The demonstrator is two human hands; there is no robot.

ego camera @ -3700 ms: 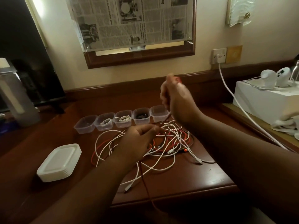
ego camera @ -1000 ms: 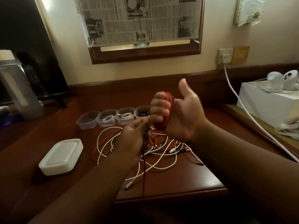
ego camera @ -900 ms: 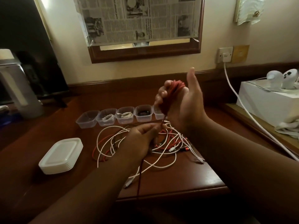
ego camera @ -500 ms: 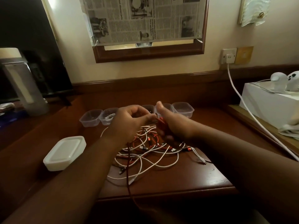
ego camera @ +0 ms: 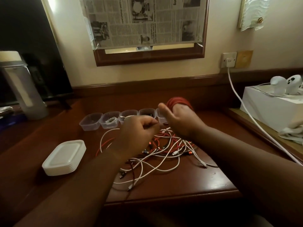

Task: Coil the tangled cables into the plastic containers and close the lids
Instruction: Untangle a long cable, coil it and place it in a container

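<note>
A dark wooden desk (ego camera: 188, 182) fills the lower part of the view, and it stands against a cream wall where a wood-framed mirror (ego camera: 150, 56) hangs, its glass covered with a sheet of newspaper (ego camera: 141, 22). At the right side a white box (ego camera: 268, 110) sits on a lower ledge, well apart from the work. On the left part of the desk lies a stack of white lids (ego camera: 64, 158). In the middle of the desk a tangle of white and red cables (ego camera: 157, 153) is spread, with several plugs lying loose at its edges. Behind the tangle stands a row of clear plastic containers (ego camera: 108, 120), all without lids; at least one holds a small white coil, and the right end of the row is hidden by the hands. The right hand (ego camera: 178, 122) is raised above the tangle with the thumb pointing up, and a red cable (ego camera: 179, 102) is wound in many turns around its curled fingers. The left hand (ego camera: 137, 133) hovers just beside it, fingers curled inward with thumb and fingertips together; it seems to pinch a thin strand, but motion blur makes this unsure.
</note>
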